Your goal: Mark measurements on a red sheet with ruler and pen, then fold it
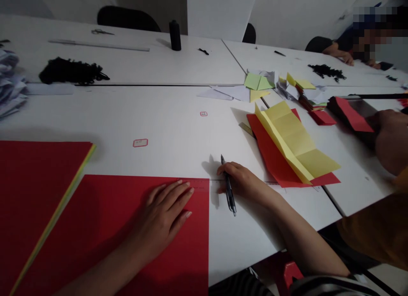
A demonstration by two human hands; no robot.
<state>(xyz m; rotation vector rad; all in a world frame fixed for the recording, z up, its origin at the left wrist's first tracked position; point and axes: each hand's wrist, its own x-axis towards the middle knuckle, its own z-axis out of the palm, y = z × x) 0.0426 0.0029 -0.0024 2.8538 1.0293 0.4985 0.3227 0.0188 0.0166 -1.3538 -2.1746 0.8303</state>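
Observation:
My left hand (pixel 170 209) lies flat on a large red sheet of paper (pixel 111 236), fingers stretched toward its top right corner. Under and beside the fingertips is what looks like a clear ruler (pixel 200 185), running along the sheet's top edge and out past its right side. My right hand (pixel 239 179) is closed around a black pen (pixel 228 187), just right of the sheet; the pen's tip points up and away from me. Right of that hand, a creased yellow sheet (pixel 293 139) rests on a red piece of paper (pixel 266 153).
At the left lies a stack of red sheets (pixel 35 194) with a yellow edge. Paper scraps (pixel 259 81), black cord bundles (pixel 73 71), scissors (pixel 102 32) and a black bottle (pixel 175 35) sit farther back. A co-worker's hand (pixel 392 139) is at the right; another person sits across.

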